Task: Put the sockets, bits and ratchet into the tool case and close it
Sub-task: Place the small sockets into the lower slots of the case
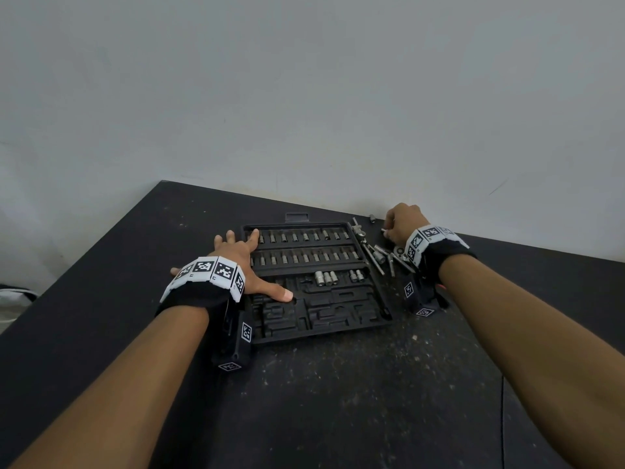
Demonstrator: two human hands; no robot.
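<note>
The black tool case [341,321] lies open and flat on the dark table. Two rows of bits [306,247] fill its far half, and several sockets [326,277] stand in the third row. My left hand [241,262] rests spread on the case's left edge, thumb on the tray, holding nothing. Right of the case lies a loose pile of sockets, extension bars and the ratchet [384,255]. My right hand [402,223] is curled over the far end of that pile, fingers pinched on a small metal piece that is mostly hidden.
A single socket [372,218] lies by the wall behind the pile. The dusty black table [338,384] meets a pale wall at its far edge and drops off at the left. A grey object [15,296] lies on the floor, left.
</note>
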